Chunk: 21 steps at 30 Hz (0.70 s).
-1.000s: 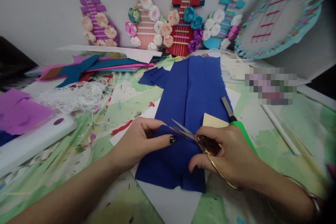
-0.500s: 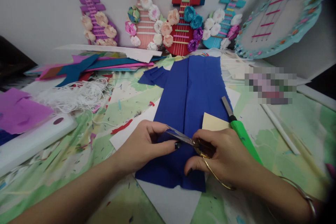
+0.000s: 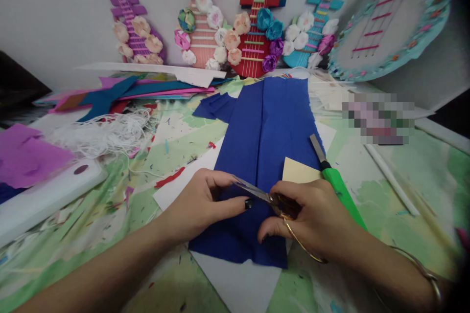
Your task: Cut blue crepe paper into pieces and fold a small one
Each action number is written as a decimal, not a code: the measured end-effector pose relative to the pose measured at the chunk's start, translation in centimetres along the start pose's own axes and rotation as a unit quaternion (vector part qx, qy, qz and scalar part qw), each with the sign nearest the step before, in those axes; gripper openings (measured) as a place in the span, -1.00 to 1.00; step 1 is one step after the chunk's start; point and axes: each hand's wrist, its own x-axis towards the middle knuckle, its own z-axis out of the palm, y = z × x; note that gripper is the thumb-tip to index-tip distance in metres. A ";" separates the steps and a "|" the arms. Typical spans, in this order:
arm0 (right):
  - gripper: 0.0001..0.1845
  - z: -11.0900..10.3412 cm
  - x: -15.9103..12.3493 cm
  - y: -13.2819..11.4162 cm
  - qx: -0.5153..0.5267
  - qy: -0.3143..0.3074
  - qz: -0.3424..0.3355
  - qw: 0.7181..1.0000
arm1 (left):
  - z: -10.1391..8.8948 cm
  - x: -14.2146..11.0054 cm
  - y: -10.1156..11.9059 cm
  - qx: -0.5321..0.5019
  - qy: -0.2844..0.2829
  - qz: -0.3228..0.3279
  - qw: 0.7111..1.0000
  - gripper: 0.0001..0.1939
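A pair of scissors (image 3: 281, 208) with gold-coloured handles is gripped in my right hand (image 3: 312, 212). Its slim blades point left, the tip reaching my left index finger. My left hand (image 3: 203, 195) is curled with the thumb over blue crepe paper (image 3: 284, 132); blue against blue hides whether a separate small piece is between the fingers. Beneath both hands the long blue sheet lies over white paper (image 3: 242, 283). By my right hand rest a cream card (image 3: 299, 171) and a green-handled cutter (image 3: 340, 195) with its blade bare.
Small blue pieces (image 3: 216, 107) lie beyond the left hand. White string (image 3: 110, 129), a pink-purple sheet (image 3: 33, 154) and a glue gun-like white bar (image 3: 51, 200) are at left. A white stick (image 3: 391, 178) lies right. Flower-decorated model instruments (image 3: 253, 54) stand along the wall.
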 end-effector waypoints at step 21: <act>-0.43 0.2 0.1 0.3 -0.010 0.027 -0.013 0.999 | -0.2 -0.1 -0.3 0.059 0.029 -0.022 0.998 -0.89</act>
